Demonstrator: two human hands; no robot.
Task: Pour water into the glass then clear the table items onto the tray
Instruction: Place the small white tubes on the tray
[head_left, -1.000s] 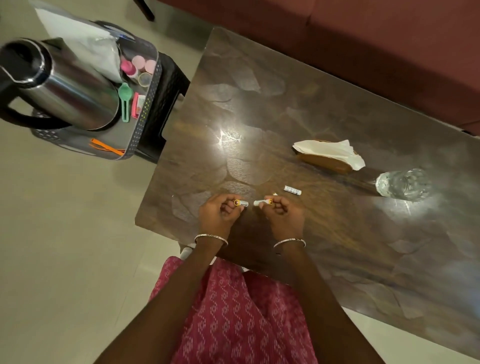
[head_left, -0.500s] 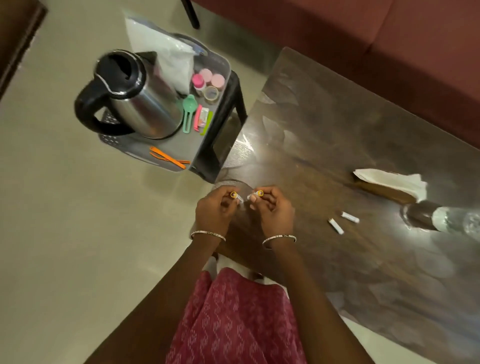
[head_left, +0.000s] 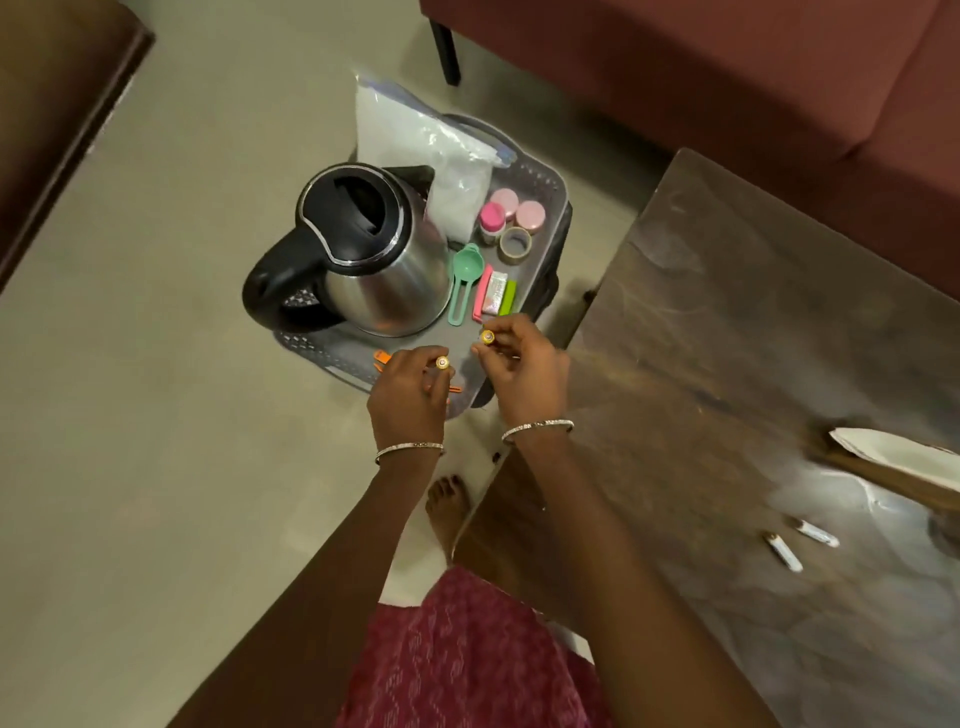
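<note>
Well, biggest thing in the room is the maroon sofa (head_left: 701, 78) along the far side, w/ the dark glossy table (head_left: 753, 338) in front of it, off to the person's right. Beside the table's left corner, lower down, the grey tray (head_left: 545, 179) sits on a dark stool (head_left: 553, 275), and it's pretty full. A steel kettle (head_left: 379, 270) w/ black lid and handle takes the left half, and a clear plastic bag (head_left: 415, 145) leans at the back. On the right side are a green scoop (head_left: 464, 275), a tape roll (head_left: 515, 243) and three pink-lidded jars (head_left: 511, 208). A pink clip (head_left: 483, 293), sachet (head_left: 496, 292) and green clip (head_left: 510, 297) lie side by side just right of the scoop. Both hands are out over the tray's near edge, apart from each other, bangle on each wrist. Left hand (head_left: 410, 400) has fingers curled, pinching the first battery (head_left: 442, 362), a small white cylinder w/ gold end, between thumb and fingertips, above some orange clips (head_left: 382, 358). Right hand (head_left: 524, 374) pinches the second battery (head_left: 487, 336) the same way, just near the clips' ends. On the table's near side two more batteries (head_left: 783, 553) lie close together, not touching. A white napkin (head_left: 898, 449) on a wooden holder (head_left: 883, 480) sits just beyond them.
</note>
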